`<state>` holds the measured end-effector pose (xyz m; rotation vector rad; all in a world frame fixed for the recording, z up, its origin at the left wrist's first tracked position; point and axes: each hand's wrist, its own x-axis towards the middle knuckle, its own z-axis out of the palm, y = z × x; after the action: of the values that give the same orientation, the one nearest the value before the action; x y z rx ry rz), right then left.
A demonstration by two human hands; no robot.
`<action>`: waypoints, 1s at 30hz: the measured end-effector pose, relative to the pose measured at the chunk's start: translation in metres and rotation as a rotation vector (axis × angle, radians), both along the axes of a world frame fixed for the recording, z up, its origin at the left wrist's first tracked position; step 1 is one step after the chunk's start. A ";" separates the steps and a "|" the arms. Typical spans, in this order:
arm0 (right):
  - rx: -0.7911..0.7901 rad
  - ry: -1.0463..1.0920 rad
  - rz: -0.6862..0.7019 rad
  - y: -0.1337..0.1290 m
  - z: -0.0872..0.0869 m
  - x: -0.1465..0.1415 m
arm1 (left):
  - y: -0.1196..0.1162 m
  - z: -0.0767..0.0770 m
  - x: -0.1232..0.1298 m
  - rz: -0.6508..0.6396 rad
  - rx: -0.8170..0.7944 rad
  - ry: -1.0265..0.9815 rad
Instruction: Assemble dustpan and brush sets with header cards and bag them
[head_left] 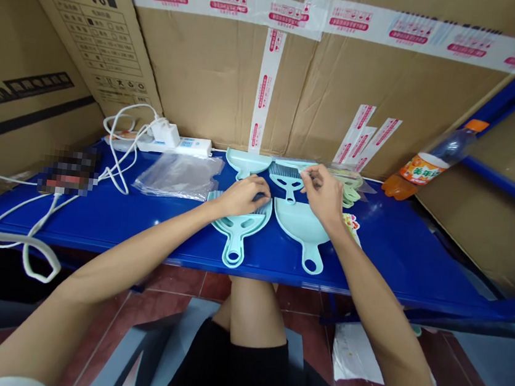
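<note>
On the blue shelf, a light-teal hand brush (237,223) lies nested in a dustpan (266,222) of the same colour. My left hand (248,195) rests over its bristles with curled fingers; what the fingertips grip, if anything, is hidden. Farther back lies a second hand brush (290,184), bristles facing the cardboard. My right hand (321,191) pinches at the right end of this brush. Beneath my right wrist sits a bare dustpan (303,223), handle toward me. Another dustpan (245,160) lies at the back, beyond my left hand.
Clear plastic bags (179,175) lie left of the dustpans. A power strip (193,146) and white cables (114,167) are farther left. Pale green pieces (351,188) and a colourful card (351,224) lie right. An orange drink bottle (433,160) leans near the shelf post.
</note>
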<state>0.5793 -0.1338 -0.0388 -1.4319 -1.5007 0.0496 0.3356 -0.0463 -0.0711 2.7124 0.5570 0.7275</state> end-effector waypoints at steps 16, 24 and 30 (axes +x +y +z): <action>0.164 -0.664 -0.105 -0.204 -0.026 -0.039 | 0.002 0.007 -0.004 0.075 0.093 -0.016; 0.056 -0.765 -0.099 -0.202 -0.036 -0.039 | 0.003 0.007 -0.006 0.075 0.099 0.001; 0.076 -0.753 -0.272 -0.203 -0.047 -0.035 | 0.001 0.012 -0.007 0.075 0.124 0.024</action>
<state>0.5444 -0.3370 -0.0860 -1.6703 -1.8423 -0.7807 0.3288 -0.0453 -0.0594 2.8305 0.6427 0.7741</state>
